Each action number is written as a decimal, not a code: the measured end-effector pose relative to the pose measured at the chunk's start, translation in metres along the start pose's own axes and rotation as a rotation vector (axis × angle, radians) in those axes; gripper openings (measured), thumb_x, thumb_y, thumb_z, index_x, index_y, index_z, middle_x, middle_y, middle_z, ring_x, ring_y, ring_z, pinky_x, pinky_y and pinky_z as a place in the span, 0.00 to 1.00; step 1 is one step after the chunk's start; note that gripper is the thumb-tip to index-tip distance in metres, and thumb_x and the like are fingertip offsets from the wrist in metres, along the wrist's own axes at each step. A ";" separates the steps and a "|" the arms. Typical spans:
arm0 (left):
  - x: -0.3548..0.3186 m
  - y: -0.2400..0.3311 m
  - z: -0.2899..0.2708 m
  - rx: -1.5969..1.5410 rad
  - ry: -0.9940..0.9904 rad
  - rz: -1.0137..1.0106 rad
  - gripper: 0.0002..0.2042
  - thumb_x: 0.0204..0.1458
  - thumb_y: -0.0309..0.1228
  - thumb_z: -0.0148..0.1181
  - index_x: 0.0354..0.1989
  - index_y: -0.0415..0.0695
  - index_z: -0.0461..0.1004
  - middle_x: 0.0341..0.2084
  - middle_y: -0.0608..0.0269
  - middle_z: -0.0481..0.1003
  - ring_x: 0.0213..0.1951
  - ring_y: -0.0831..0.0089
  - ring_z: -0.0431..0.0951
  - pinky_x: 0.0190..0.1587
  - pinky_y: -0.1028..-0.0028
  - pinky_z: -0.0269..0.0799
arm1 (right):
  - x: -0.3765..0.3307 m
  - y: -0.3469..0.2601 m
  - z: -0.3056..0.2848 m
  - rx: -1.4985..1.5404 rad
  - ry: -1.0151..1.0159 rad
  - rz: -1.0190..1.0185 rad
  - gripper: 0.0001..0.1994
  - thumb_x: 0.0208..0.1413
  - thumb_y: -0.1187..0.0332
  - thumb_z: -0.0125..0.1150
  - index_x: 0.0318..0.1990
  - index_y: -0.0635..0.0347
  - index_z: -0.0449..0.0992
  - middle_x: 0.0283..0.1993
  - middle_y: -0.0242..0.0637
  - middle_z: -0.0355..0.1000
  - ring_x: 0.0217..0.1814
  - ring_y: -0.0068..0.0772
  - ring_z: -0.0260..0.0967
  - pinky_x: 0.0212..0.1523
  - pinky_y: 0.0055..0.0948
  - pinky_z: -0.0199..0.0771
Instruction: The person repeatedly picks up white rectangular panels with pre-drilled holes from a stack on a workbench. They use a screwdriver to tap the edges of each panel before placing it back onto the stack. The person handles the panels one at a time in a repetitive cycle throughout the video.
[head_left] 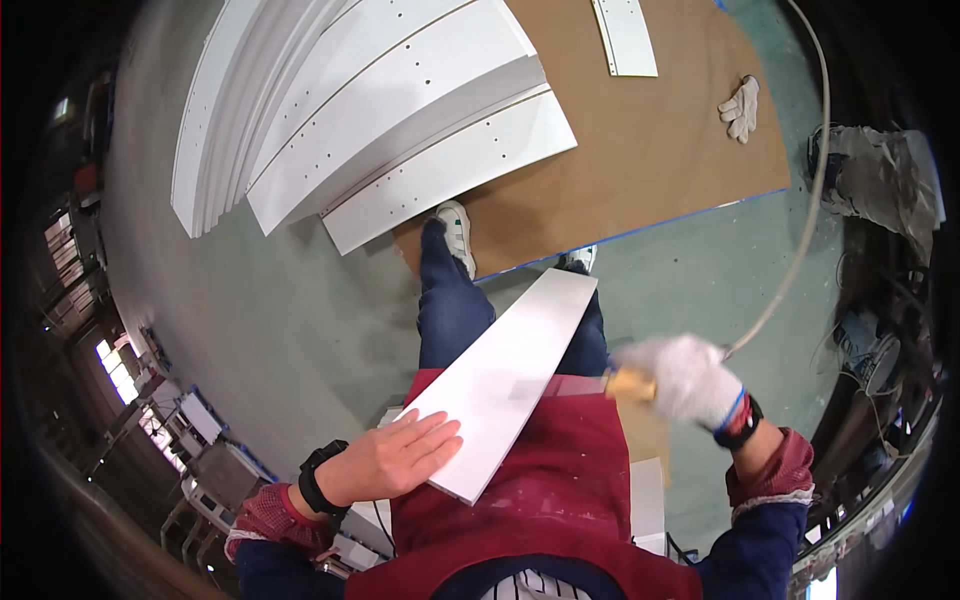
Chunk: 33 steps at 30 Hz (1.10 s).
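A long white board (525,360) lies slantwise across my lap, its near end over the dark red apron. My bare left hand (408,455) rests flat on the near end, fingers stretched out. My right hand (690,380), in a white glove, is closed around the yellow handle of a scraper (628,384). The scraper's thin blade points left toward the board's right edge. Motion blurs the blade and glove, so I cannot tell whether the blade touches the board.
Several white drilled panels (390,110) stand close together on the far left. Brown sheeting (640,150) covers part of the green floor, with a small white panel (626,38) and a loose glove (740,108) on it. A pale hose (808,230) curves down toward my right hand.
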<state>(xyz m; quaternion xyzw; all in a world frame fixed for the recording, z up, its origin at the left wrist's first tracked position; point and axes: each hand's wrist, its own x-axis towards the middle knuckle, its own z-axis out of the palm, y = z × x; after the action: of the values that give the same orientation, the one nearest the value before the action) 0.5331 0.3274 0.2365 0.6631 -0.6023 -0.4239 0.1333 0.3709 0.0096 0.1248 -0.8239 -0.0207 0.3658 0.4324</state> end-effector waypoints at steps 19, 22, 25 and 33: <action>-0.106 0.013 -0.032 -0.926 1.229 -0.818 0.18 0.44 0.26 0.62 0.45 0.32 0.73 0.38 0.53 0.78 0.40 0.65 0.78 0.47 0.69 0.72 | -0.072 0.110 0.047 -0.125 0.252 0.504 0.10 0.39 0.61 0.66 0.27 0.51 0.74 0.25 0.40 0.70 0.32 0.47 0.70 0.32 0.41 0.71; -0.113 0.008 -0.022 -1.083 1.621 -0.647 0.24 0.42 0.24 0.60 0.52 0.32 0.67 0.45 0.52 0.74 0.46 0.63 0.76 0.52 0.66 0.70 | -0.056 0.112 0.039 -0.090 0.272 0.524 0.10 0.40 0.59 0.65 0.27 0.51 0.73 0.25 0.41 0.71 0.31 0.48 0.71 0.31 0.42 0.71; -0.108 -0.025 -0.015 -1.135 1.846 -0.493 0.31 0.46 0.26 0.56 0.61 0.34 0.56 0.54 0.49 0.67 0.55 0.57 0.69 0.58 0.61 0.64 | -0.021 0.101 0.027 -0.168 0.201 0.499 0.11 0.41 0.59 0.66 0.29 0.51 0.74 0.25 0.43 0.72 0.31 0.51 0.71 0.31 0.42 0.71; -0.126 -0.194 -0.059 -1.313 2.054 -0.259 0.22 0.58 0.30 0.51 0.59 0.33 0.59 0.53 0.52 0.68 0.54 0.61 0.70 0.58 0.64 0.65 | 0.056 0.072 0.029 -0.290 0.098 0.298 0.13 0.43 0.54 0.64 0.29 0.49 0.72 0.27 0.39 0.72 0.34 0.48 0.71 0.33 0.43 0.71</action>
<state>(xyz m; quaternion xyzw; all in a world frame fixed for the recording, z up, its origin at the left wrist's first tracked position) 0.7190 0.4693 0.1897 0.5511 0.1809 0.0624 0.8122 0.3735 0.0044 0.0288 -0.8882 0.0699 0.3784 0.2509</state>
